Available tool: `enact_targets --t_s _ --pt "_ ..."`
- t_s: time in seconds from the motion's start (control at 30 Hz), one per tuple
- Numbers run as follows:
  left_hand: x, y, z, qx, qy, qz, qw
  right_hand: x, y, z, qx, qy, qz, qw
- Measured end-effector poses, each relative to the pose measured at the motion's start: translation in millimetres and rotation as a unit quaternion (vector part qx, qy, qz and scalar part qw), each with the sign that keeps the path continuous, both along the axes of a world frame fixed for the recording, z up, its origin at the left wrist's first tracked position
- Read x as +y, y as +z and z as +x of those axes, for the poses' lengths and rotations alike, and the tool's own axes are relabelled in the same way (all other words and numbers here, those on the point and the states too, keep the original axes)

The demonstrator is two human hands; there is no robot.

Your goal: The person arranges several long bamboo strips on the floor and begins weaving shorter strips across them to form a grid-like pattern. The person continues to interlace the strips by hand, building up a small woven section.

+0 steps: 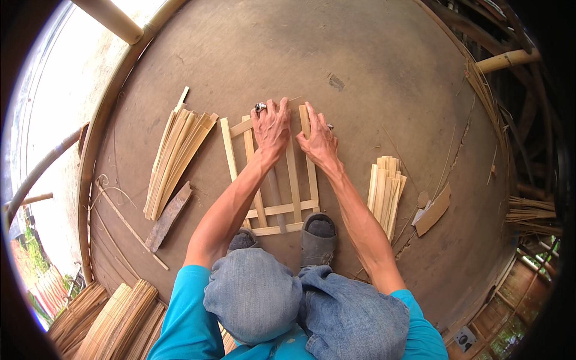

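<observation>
On the brown floor, between my feet and hands, lies an open lattice of flat, pale bamboo strips [293,180]. Two crosswise strips [282,210] run through it near my slippers. My left hand [273,129], with a ring on it, is at the far end, fingers bent down and close together over the strips. What lies under its fingertips is hidden. Beside it, my right hand [321,143] grips the far end of a bamboo strip [305,120] at the lattice's right side, thumb along it and fingers around its outer edge.
A fanned bundle of bamboo strips [175,159] lies to the left, beside a flat, worn blade-like piece [169,217]. A shorter bundle [386,189] and a brown flat piece [433,211] lie right. More bundles [120,318] stand at lower left. My slippers [318,243] border the lattice's near edge.
</observation>
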State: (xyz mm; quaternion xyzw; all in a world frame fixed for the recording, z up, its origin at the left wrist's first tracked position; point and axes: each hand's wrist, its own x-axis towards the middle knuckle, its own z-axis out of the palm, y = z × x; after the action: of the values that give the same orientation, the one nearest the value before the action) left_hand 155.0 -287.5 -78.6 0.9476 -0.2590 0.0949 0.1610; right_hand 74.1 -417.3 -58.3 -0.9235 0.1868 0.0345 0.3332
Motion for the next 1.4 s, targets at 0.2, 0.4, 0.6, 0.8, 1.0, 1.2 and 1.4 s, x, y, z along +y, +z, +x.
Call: enact_targets --t_s 0.2,0.4,0.6,0.8,1.0,1.2,1.4 --pt "8.7 3.4 2.9 0.003 -0.048 0.005 0.999 1.4 -0.4 -3.3 -0.017 -0.002 -0.006 1.000" --pt "13.3 7.3 3.0 0.042 -0.056 -0.035 0.997 -0.1 -8.7 -6.9 -0.051 -0.008 -0.024 0.998" --pt "23.7 12.1 7.1 0.032 -0.098 -0.066 0.992 1.3 -9.5 -7.0 -0.064 -0.012 0.019 0.998" --pt "53.1 35.6 18.2 0.112 -0.038 -0.177 0.977 4.7 -2.1 -6.8 -0.070 -0.030 -0.014 0.997" --pt "129.1 26.1 9.2 0.038 -0.006 -0.096 0.995 12.2 2.9 0.0 -0.188 0.095 -0.159 0.964" --pt "139.2 11.7 1.7 0.016 -0.051 -0.032 0.998 21.5 -12.8 12.5 -0.187 0.150 -0.249 0.938" --pt "141.6 12.7 -6.6 0.033 -0.053 -0.031 0.998 21.8 -10.3 -0.8 -0.190 0.171 -0.254 0.933"
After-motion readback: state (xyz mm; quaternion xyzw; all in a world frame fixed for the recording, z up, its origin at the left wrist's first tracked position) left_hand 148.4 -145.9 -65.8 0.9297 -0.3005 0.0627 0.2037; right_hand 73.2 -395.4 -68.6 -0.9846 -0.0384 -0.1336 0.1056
